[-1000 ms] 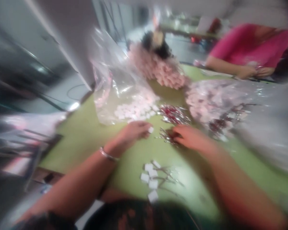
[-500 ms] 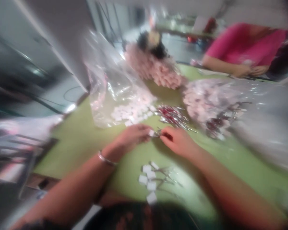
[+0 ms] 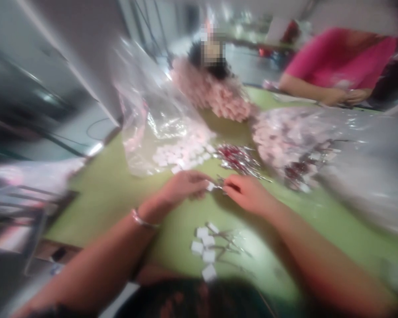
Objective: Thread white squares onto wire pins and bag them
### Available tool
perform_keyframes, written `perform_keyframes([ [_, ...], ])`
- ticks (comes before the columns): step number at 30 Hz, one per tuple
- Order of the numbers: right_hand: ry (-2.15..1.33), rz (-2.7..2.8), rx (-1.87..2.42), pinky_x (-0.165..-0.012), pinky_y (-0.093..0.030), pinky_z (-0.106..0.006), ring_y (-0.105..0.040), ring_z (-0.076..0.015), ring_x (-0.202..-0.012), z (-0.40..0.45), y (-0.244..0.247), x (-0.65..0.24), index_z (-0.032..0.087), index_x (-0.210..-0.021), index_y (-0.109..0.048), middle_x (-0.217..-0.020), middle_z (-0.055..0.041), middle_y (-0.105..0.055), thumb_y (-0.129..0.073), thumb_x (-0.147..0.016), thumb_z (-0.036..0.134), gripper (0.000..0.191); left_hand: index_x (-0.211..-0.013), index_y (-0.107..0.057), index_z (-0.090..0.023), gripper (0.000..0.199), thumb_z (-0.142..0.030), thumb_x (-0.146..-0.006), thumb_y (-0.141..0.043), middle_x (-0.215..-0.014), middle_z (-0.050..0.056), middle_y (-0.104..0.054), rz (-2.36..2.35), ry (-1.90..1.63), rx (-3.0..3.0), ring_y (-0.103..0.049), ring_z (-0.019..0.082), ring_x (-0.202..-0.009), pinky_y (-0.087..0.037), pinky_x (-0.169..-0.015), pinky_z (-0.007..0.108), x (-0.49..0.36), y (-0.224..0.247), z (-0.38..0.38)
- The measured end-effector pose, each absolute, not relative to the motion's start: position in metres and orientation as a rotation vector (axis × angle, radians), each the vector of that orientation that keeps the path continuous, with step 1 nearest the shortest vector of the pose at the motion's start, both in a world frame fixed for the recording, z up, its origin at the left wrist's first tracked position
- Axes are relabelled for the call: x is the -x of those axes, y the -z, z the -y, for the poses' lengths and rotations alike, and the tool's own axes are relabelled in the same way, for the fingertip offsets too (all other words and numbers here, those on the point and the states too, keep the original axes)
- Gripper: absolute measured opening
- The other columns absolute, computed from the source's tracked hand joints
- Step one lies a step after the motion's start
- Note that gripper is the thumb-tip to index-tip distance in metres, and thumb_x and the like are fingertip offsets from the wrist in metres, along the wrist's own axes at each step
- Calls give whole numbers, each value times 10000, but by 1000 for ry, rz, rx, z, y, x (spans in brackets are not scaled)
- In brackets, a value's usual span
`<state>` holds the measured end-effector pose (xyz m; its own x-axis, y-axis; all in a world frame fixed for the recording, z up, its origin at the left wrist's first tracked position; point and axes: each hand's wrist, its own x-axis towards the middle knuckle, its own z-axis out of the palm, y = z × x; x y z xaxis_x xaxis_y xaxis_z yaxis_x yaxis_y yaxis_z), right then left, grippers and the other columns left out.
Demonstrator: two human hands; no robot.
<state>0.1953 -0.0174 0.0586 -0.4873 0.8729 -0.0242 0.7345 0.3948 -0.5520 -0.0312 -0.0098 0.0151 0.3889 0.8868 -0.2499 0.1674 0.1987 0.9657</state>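
My left hand (image 3: 185, 187) pinches a small white block (image 3: 211, 186) over the green table. Facing it, my right hand (image 3: 247, 192) has its thumb and fingers closed on a thin silvery stem (image 3: 220, 183), whose tip meets the block. Blur hides how the two join. Nearer my body lie several white blocks (image 3: 208, 240) with thin stems pointing right. Just beyond my hands are a heap of loose white blocks (image 3: 175, 157) and a bundle of red and silver stems (image 3: 237, 158).
A clear plastic bag (image 3: 159, 119) stands at the back left. Pale pink pieces (image 3: 230, 104) are heaped behind it. At right lies another plastic bag (image 3: 358, 163) with pinkish pieces. Across the green table (image 3: 99, 194) sits a person in a pink top (image 3: 341, 62).
The white block between my hands has tilted and shifted slightly down. My hands stay close together, with only small finger movements; the piles look the same.
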Motion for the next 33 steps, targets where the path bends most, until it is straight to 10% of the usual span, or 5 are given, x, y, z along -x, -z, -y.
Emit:
perform_keyframes([
  [9, -266, 2547, 1253, -564, -284, -298, -480, -156, -593, 33, -47, -184, 186, -772, -535, -672, -52, -598, -348, -916, 245, 243, -865, -703, -129, 266, -373, -758, -714, -676, 29, -670, -934, -713, -1058, -565, 66, -526, -425, -493, 197, 16, -21, 17],
  [19, -567, 2537, 1349, -554, -299, -281, -494, -141, -587, 31, -52, -185, 193, -730, -517, -662, -38, -597, -439, -888, 235, 181, -924, -631, -141, 309, -411, -775, -648, -745, 48, -685, -1020, -477, -1332, -593, 115, -589, -445, -557, 254, 16, -39, 20],
  [26, -1075, 2737, 1252, -546, -326, -265, -521, -120, -601, 35, -78, -187, 208, -727, -629, -719, -14, -663, -535, -826, 227, 138, -1019, -643, -171, 353, -464, -848, -544, -928, 105, -691, -2041, -356, -1910, -627, 257, -843, -474, -703, 352, 50, -54, 4],
  [33, -455, 2391, 1664, -568, -354, -303, -516, -146, -615, -1, -59, -209, 204, -694, -612, -764, -51, -655, -498, -849, 222, 193, -1036, -603, -147, 262, -325, -880, -492, -1043, 152, -643, -2053, -194, -2088, -620, 290, -890, -487, -725, 376, 46, -37, 3],
])
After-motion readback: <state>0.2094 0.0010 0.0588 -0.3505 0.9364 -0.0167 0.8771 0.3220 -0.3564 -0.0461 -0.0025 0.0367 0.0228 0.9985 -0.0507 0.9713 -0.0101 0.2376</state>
